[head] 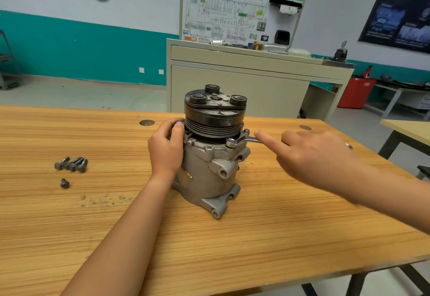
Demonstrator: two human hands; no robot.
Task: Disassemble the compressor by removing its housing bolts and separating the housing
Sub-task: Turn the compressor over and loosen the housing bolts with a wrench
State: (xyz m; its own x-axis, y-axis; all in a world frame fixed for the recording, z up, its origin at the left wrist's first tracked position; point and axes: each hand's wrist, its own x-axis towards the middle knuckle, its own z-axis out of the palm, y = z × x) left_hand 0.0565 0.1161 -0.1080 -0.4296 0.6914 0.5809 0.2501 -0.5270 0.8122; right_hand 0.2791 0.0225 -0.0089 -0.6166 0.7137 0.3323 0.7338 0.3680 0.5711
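squarely on the wooden bench (232,261), near its middle, stands upright on its mounting lugs (221,205): an automotive compressor (209,156). grey cast housing (202,177) below, scuffed and dull; black ribbed pulley (213,122) above, capped by a clutch plate (215,104) with three round dampers (197,98). left grip (166,149) clasped round the housing's upper left side, thumb up against the pulley's lower rim. ring spanner (242,141) seated by its ring end on the front flange (216,149) just under the pulley, handle running off to the right. right grip (309,154) grasping that handle, forefinger stretched straight along it, other fingers folded, most of the handle hidden beneath. a bolt head (246,131) standing in the flange just behind the spanner's ring. well apart to the left, lying loose on the bench: a huddle of long housing bolts (72,164), touching one another, and one short bolt (64,183) just nearer.
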